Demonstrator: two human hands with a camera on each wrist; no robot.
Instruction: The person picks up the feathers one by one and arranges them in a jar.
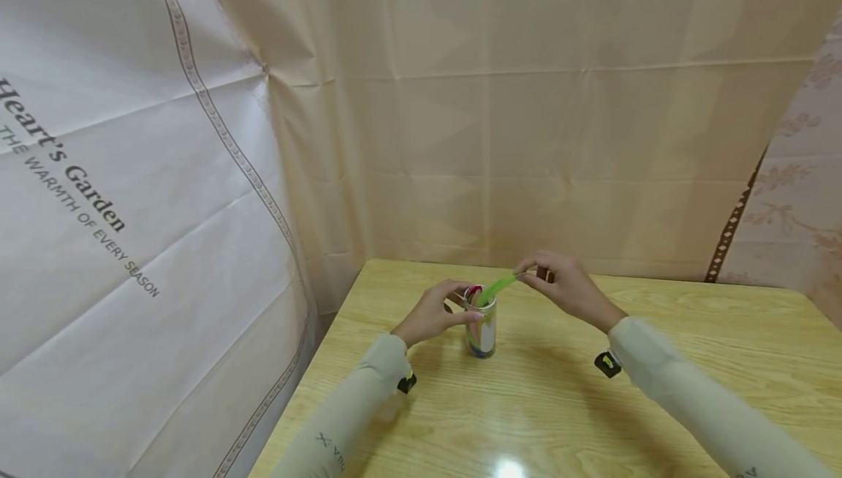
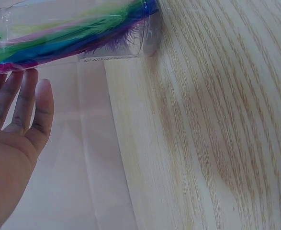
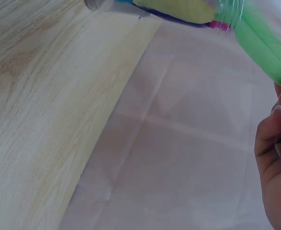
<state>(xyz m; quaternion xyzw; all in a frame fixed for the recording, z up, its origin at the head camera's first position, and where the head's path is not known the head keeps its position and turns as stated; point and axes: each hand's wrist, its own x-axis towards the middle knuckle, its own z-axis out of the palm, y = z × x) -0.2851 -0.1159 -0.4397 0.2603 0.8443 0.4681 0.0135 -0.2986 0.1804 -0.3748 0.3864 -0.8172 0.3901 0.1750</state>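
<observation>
A clear plastic jar (image 1: 487,332) stands upright on the wooden table, with several colored feathers (image 2: 83,31) inside it. My left hand (image 1: 430,311) holds the jar near its rim, thumb in front and fingers behind. A bright green feather (image 1: 498,286) slants out of the jar's mouth to the right. Its upper tip is pinched between the thumb and fingers of my right hand (image 1: 562,284). In the right wrist view, the green feather (image 3: 264,45) bends from the jar's threaded mouth to the fingertips. Its lower end is still within the jar.
The light wooden table (image 1: 691,361) stretches out around the jar, its far edge meeting a beige hanging cloth (image 1: 526,134). At the left hangs a white printed cloth (image 1: 164,259); a floral one (image 1: 789,193) hangs at the right.
</observation>
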